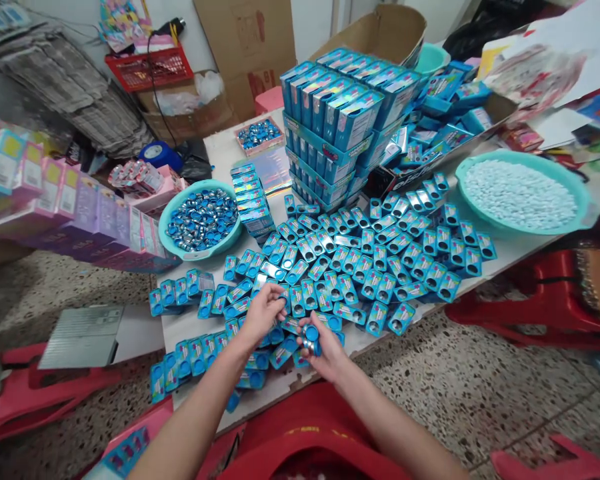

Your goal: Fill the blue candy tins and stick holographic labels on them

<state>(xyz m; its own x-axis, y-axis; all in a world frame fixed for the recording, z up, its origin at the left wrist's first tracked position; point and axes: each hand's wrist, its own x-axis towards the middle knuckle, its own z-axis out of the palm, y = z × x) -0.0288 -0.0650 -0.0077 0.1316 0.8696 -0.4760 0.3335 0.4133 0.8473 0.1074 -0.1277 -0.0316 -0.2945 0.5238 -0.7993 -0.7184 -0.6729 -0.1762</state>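
Observation:
Many small blue boxes with printed tops stand crowded on the white table. Those to the right have dark round holes in their tops, while several at the left show blue discs there. My left hand reaches over the middle of the boxes, its fingertips pinched together at a box top; what lies between them is too small to make out. Nearer the table's front edge, my right hand is turned palm up and curled around several round blue-and-silver caps.
A turquoise basin of similar caps stands at the left. White pieces fill another turquoise basin at the right. Stacked blue packs rise at the back beside an open carton. A red stool is at the right.

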